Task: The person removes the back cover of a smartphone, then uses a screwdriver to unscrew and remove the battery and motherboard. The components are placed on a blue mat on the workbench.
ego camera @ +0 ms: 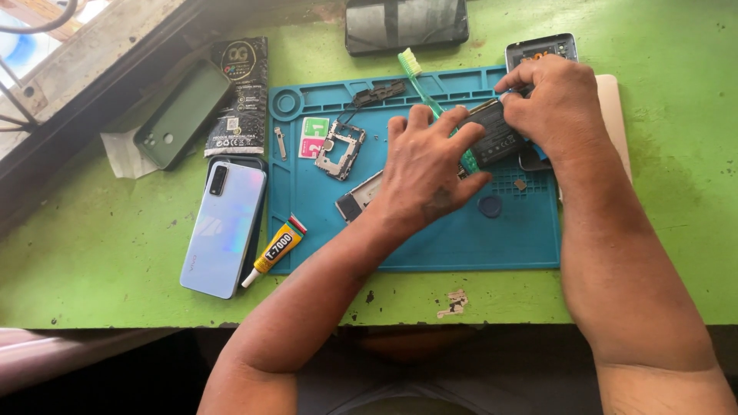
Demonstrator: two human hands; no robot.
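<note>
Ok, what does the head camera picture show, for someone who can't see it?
Two bare hands, left hand and right hand, hold a black phone battery over a blue repair mat on a green table. A pale blue phone and glue tube lie left.

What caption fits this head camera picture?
Two hands, left hand and right hand, hold a phone battery over a blue mat.

Both hands on black battery

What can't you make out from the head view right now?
- Opened phone: mostly hidden under the left hand.
- Black battery: edges covered by both hands; right hand hides its far end.
- Toothbrush: handle vanishes beneath the left hand.
- Dark phone: cut by the top edge.
- Loose screws on the blue mat: too small.
</note>
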